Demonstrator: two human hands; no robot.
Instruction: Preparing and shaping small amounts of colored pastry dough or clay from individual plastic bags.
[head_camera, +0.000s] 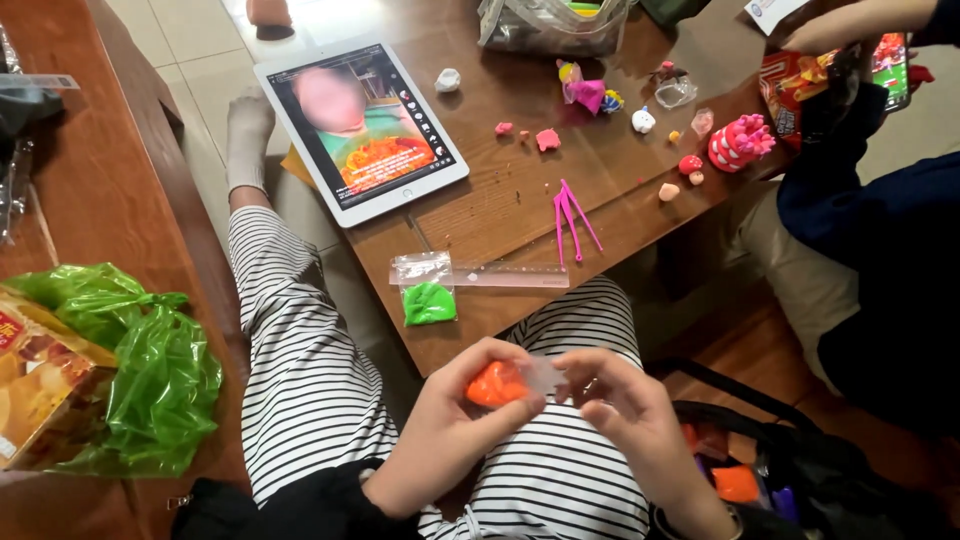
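Both hands meet over the striped lap, just off the near edge of the counter (470, 215). Left hand (440, 435) is curled shut round a lump of orange clay (495, 385), thumb & fingers cupping it so it can't drop. Right hand (625, 415) pinches the clear wrapper (543, 374) that sticks out of the lump, fingertips closed on the film, rest of the fingers loosely bent. Looks like a peel-off grip: one hand anchors, the other pulls.

Beyond the clay, on the counter's near edge, lies a small bag of green clay (428, 298), w/ a clear ruler (505, 275) beside it, both within easy reach. Farther from the clay: pink modelling tools (570, 215), then a tablet (362, 130) angled toward the sitter, prob. for viewing. Small clay figures (738, 142) sit at the counter's far-right corner, near another person's hand (840, 30). Left of the clay, on a separate surface, a green plastic bag (150, 370). Right of it, low down, an open dark bag (800, 470) w/ more clay packets.
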